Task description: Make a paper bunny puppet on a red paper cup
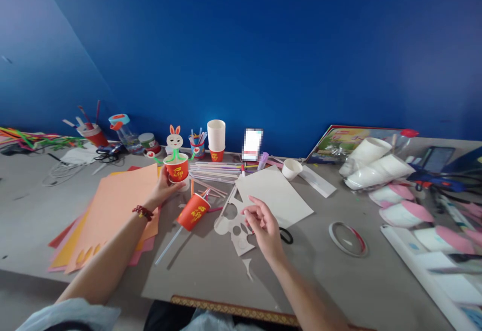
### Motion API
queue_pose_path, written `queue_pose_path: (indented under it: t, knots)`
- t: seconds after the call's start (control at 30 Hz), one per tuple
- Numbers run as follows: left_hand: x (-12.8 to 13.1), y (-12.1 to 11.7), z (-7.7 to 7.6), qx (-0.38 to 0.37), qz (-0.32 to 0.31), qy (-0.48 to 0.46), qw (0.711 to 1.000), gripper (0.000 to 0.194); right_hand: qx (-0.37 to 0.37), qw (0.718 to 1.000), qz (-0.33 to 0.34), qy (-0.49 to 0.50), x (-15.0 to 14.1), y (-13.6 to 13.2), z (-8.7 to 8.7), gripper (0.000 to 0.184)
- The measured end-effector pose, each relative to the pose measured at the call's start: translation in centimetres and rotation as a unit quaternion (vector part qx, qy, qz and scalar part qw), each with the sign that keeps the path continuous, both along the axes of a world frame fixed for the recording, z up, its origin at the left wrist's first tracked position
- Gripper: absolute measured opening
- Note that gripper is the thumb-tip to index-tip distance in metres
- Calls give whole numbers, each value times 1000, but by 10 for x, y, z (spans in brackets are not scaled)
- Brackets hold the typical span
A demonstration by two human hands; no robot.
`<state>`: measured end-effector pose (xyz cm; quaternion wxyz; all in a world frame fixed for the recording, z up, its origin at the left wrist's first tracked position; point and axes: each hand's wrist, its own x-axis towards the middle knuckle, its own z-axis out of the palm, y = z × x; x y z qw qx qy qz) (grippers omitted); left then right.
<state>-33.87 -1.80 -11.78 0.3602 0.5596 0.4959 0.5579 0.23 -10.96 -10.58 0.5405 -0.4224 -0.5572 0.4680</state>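
Observation:
My left hand [168, 186] is wrapped round a red paper cup [176, 169] with yellow characters. A white paper rabbit head [174, 140] with orange ears rises above the cup, and green pipe-cleaner arms reach out from it, ending in white pieces with red hearts. My right hand [263, 225] hovers over a cut-up white paper sheet [241, 244], fingers loosely bent and apart, holding nothing. Under it, scissors are mostly hidden; a black handle [286, 235] shows. Between the hands a second red paper cup [194, 212] lies tilted, with a pale stick [167, 245] extending from it.
Coloured paper [124, 195] is stacked at left. A white sheet [274, 195], several paper straws [214, 172], stacked cups [216, 134] and a phone [252, 145] lie or stand behind. At right are a tape roll [348, 240], bagged white cups [376, 165] and pink-and-white cups [406, 214].

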Motion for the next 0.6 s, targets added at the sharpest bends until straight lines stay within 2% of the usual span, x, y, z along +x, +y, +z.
queue_pose_path:
  t: [0.27,0.6]
  knots:
    - [-12,13,-4,-1,51,13,999,74,-12,1000,1,1,-1,1,-1,39]
    - [-14,9,-7,-20,36,44,998,74,-17,1000,8,-1,-1,2,-3,40]
